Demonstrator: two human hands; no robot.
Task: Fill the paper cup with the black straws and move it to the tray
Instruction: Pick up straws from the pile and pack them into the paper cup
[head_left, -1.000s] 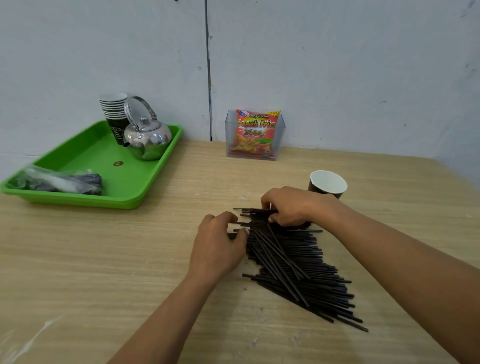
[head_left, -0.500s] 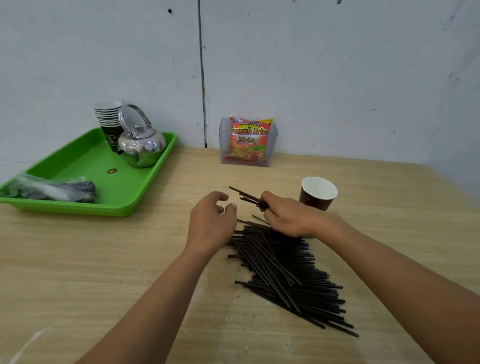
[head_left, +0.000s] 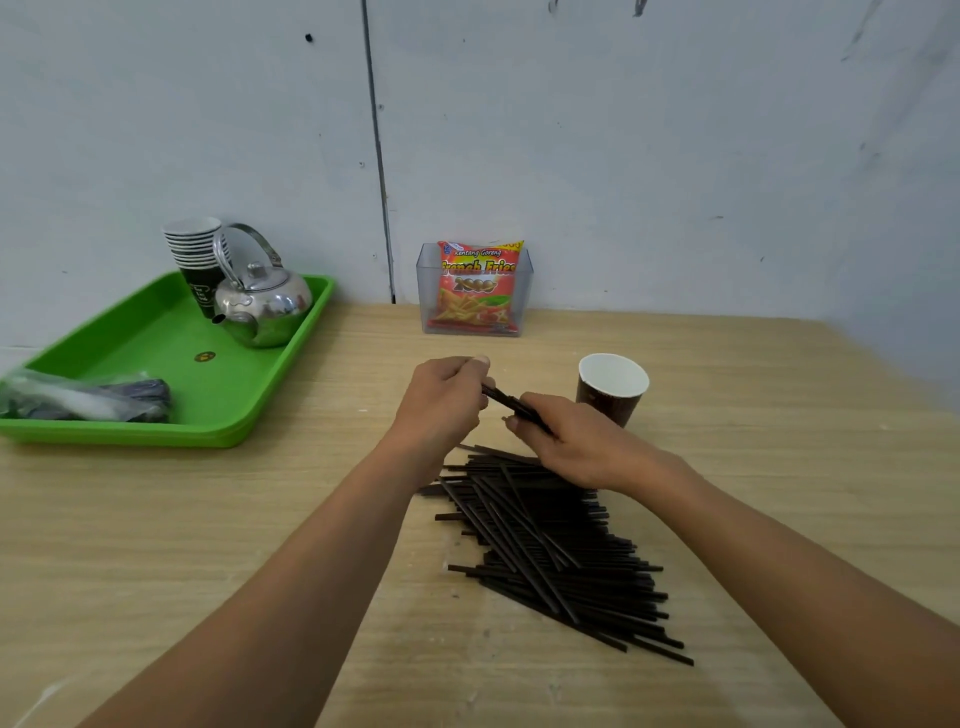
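Note:
A heap of black straws (head_left: 550, 540) lies on the wooden table in front of me. A small bundle of straws (head_left: 506, 401) is lifted above the heap, with both hands on it: my right hand (head_left: 566, 441) grips its near end and my left hand (head_left: 447, 400) pinches its far end. The paper cup (head_left: 610, 387), dark outside and white inside, stands upright and empty just right of my right hand. The green tray (head_left: 156, 358) sits at the far left of the table.
On the tray stand a steel kettle (head_left: 262, 304), a stack of paper cups (head_left: 195, 260) and a plastic bag with dark contents (head_left: 85, 400). A clear box with a snack packet (head_left: 475, 288) stands against the wall behind my hands.
Both hands rose off the heap. My right hand picked up a few straws, and my left hand came over and took their far end.

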